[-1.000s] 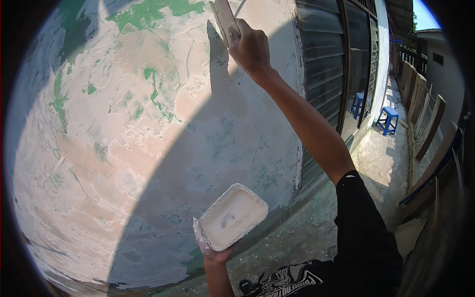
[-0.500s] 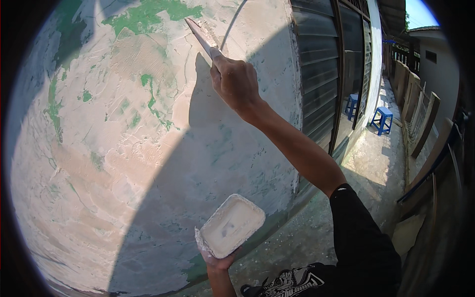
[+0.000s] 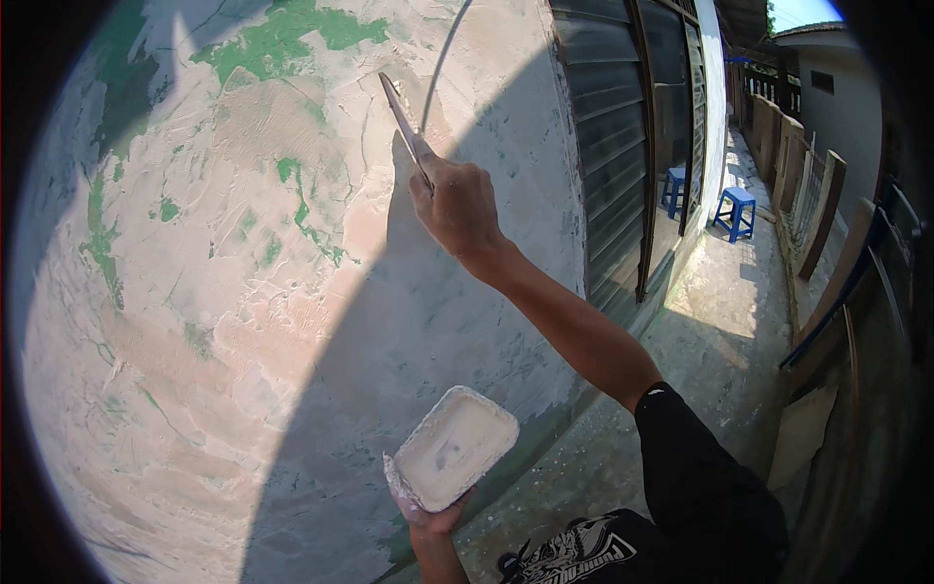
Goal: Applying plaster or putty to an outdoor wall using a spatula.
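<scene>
My right hand (image 3: 457, 200) is closed round the handle of a putty knife (image 3: 399, 112), whose blade edge lies against the upper part of the wall (image 3: 282, 370). Whitish filler coats most of that wall, and patches of green paint (image 3: 282, 44) show through. A darker, damp-looking smear (image 3: 436, 122) sits just right of the blade. Low in front of me, my left hand (image 3: 428, 511) grips a shallow rectangular tray (image 3: 457, 448) from below. Pale filler is caked over the tray's inside and rim.
A louvred window (image 3: 613, 136) with dark slats borders the wall on the right. Beyond it a concrete walkway (image 3: 715, 302) runs back, with a blue plastic stool (image 3: 736, 212) standing on it. Wooden boards and a fence (image 3: 798, 185) line the far right side.
My right hand and the putty knife have come down a little along the wall, with the blade turned more upright. The left hand still holds the tray, and my view has shifted slightly.
</scene>
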### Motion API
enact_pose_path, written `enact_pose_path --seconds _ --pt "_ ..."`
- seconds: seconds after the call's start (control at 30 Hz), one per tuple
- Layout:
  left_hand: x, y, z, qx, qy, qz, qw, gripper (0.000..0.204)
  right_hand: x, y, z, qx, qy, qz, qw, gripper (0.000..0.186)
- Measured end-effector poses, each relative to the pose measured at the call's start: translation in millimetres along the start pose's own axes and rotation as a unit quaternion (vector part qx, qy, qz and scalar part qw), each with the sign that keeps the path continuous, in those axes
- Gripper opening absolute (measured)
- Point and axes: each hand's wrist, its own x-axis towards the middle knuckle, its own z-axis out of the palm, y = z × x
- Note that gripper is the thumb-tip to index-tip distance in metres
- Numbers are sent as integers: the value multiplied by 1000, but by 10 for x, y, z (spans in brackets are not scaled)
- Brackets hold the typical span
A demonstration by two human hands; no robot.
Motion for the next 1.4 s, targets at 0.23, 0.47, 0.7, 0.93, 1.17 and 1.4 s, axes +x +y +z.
enact_pose_path --seconds 0.23,0.47,0.7,0.93,1.17,1.4 --pt "-48 190 101 -2 28 -42 999 77 93 249 446 -109 50 1 993 25" --pt "-167 534 -30 -14 -41 -65 997 76 -48 -197 178 58 33 18 998 23" --pt "-277 693 -118 -48 -34 -67 996 77 147 195 316 -144 58 78 985 27" --pt "-300 843 -175 -57 -30 -73 995 77 -73 -455 293 10 5 -9 1000 36" --pt "-341 928 -358 -76 -63 -87 991 77 74 -718 661 -163 4 -9 987 32" --pt "-496 1152 -500 -91 -67 -98 989 77 -601 -1401 831 -122 -57 -128 983 16"
